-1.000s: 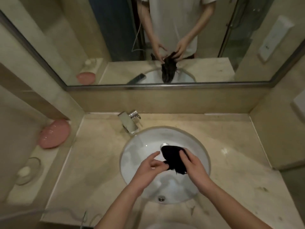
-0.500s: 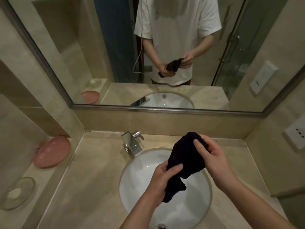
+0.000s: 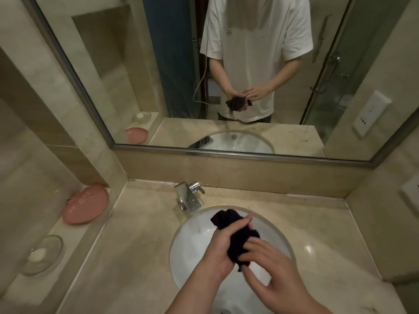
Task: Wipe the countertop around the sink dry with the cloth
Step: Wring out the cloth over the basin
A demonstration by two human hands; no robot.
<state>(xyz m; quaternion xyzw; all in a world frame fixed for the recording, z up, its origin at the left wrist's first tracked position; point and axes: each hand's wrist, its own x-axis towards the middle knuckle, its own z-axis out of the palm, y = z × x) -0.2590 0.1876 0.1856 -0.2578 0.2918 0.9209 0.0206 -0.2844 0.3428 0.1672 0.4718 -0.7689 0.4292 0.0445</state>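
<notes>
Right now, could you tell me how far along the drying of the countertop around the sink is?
Done: nothing on the surface that I can see; a wet glint shows on the countertop right of the sink. In hand: the dark cloth is bunched above the basin, gripped by the left hand, with the right hand touching it. Left: all the wiping around the sink, including beside the tap.
</notes>
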